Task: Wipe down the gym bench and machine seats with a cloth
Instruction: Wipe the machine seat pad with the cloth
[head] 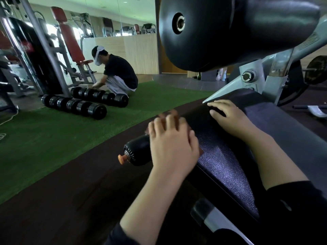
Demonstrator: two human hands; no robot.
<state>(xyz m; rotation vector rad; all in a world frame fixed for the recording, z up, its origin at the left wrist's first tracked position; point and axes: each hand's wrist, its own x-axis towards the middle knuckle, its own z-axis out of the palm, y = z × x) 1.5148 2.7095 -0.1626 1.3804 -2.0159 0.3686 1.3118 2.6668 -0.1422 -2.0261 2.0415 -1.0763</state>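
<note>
Honestly, my left hand (174, 144) presses the soft, floppy cloth (172, 113) flat, grip spread, onto the pebbly seat pad (230, 167), while my right hand (228, 116) rests open beside it.

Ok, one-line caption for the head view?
Left hand wiping the black padded seat with a cloth, right hand braced on it.

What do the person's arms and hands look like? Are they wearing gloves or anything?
No gloves. Both hands, the left hand and the right hand, are bare, with no rings, watch or bracelets showing. The forearms are bare too. Dark sleeves are pushed up near the elbows. The left hand's fingertips look blurred.
</note>
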